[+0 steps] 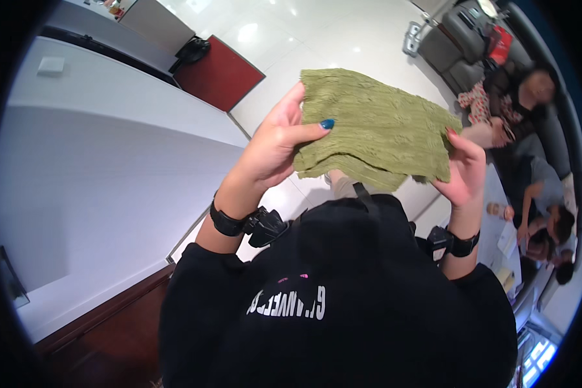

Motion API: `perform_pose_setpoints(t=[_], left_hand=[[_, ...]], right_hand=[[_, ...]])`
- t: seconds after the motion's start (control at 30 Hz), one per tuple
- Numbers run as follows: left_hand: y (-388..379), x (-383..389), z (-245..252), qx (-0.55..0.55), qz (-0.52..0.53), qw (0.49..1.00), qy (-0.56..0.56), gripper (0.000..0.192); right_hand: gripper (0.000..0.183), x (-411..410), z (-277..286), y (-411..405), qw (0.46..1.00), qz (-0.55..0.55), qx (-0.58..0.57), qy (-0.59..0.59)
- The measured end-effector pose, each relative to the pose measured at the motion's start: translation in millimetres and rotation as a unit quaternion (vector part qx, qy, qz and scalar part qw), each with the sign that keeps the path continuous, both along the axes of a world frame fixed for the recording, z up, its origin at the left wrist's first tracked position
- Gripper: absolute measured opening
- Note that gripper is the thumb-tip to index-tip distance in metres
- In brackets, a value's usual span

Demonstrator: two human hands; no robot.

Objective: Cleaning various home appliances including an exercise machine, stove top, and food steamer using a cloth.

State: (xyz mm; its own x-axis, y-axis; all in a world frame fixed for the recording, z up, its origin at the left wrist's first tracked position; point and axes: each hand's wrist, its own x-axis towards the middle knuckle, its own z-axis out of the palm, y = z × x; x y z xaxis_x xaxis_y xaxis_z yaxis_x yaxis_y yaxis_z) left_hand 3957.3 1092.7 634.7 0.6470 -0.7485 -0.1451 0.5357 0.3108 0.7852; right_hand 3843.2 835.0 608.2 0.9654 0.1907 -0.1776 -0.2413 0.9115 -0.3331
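A green textured cloth [378, 126], with crinkled ridges and a fold along its lower edge, is spread in the air between my hands. My left hand [281, 136] grips its left side, the thumb lying on top and the other fingers behind it. At the right edge, my right hand [465, 162] pinches the cloth with its thumb in front; its other fingers are mostly hidden. Each wrist bears a black strap with a small black device.
A long white counter [116, 82] runs along the left. Beyond it lie a red mat [218, 72] and a black bag [192, 50]. People sit on a grey sofa [458, 48] at the right, near a table [494, 237] holding a bottle [499, 211].
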Motion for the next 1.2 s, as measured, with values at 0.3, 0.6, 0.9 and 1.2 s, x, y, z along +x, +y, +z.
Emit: perform_pose_setpoints(t=[0.3, 0.6, 0.9, 1.2], left_hand=[[12.2, 206.0, 3.2, -0.009, 0.218, 0.975, 0.039, 0.061], [-25.7, 463.9, -38.1, 0.008, 0.168, 0.984, 0.056, 0.058], [-108.2, 732.6, -12.7, 0.003, 0.045, 0.998, 0.05, 0.057], [-115.6, 936.5, -17.7, 0.073, 0.21, 0.975, 0.006, 0.058]], right_hand=[[0.032, 310.1, 21.2, 1.5, 0.984, 0.174, 0.025, 0.03], [0.033, 542.5, -9.7, -42.4, 0.969, 0.142, -0.174, 0.101], [0.03, 754.9, 0.3, -113.1, 0.973, -0.003, -0.196, 0.125], [0.031, 1027.5, -1.7, -113.1, 0.947, 0.013, -0.318, 0.035]])
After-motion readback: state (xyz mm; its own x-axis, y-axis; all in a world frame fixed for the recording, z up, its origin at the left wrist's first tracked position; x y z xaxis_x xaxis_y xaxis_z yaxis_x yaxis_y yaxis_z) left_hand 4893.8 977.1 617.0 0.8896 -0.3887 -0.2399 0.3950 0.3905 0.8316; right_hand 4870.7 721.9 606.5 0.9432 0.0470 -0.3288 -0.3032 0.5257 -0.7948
